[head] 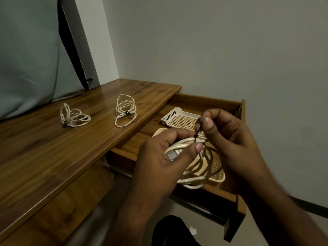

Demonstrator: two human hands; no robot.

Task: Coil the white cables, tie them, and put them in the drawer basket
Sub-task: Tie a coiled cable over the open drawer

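At the lower centre of the frame the left hand point(159, 157) holds a coil of white cable point(193, 180) over the open drawer point(209, 102). Its fingers and thumb curl round the top of the loops, and a clear plug point(171, 155) shows in the palm. The right hand point(229, 137), just to the right, pinches the upper end of a dark tie point(197, 134) between thumb and forefinger; the tie wraps the top of the coil, right by the left thumb tip. The coil's lower loops hang over a cream basket point(218, 176) at the near end of the drawer. A second basket point(177, 118) of the same cream plastic lies farther back in the drawer, with nothing visible in it.

On the wooden table point(53, 148), in the left half of the frame, lie two cable bundles, each already bound with a dark tie: one bundle point(74, 116) toward the left and another bundle point(125, 110) near the table's edge beside the drawer. A grey curtain point(26, 59) hangs in the upper left.
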